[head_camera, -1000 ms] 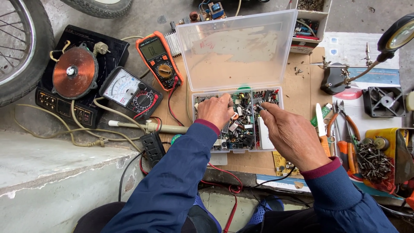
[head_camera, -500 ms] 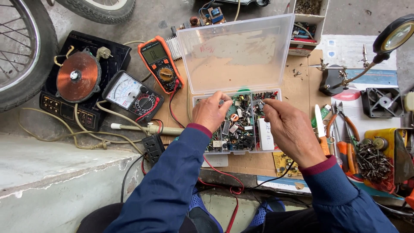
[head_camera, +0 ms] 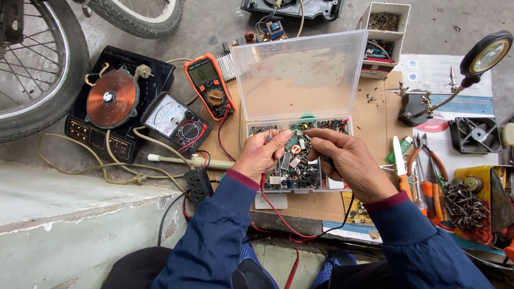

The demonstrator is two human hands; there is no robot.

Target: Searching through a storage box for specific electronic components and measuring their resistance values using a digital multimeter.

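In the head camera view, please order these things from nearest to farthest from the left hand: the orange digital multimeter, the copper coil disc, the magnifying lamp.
Measured from the left hand:
1. Orange digital multimeter, up and slightly left, beside the open clear box.
2. Copper coil disc, farther left, on the black cooker base.
3. Magnifying lamp, far upper right.

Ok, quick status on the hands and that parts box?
Left hand and right hand both over the open parts box, pinching something small, unclear what. Red and black leads trail underneath.
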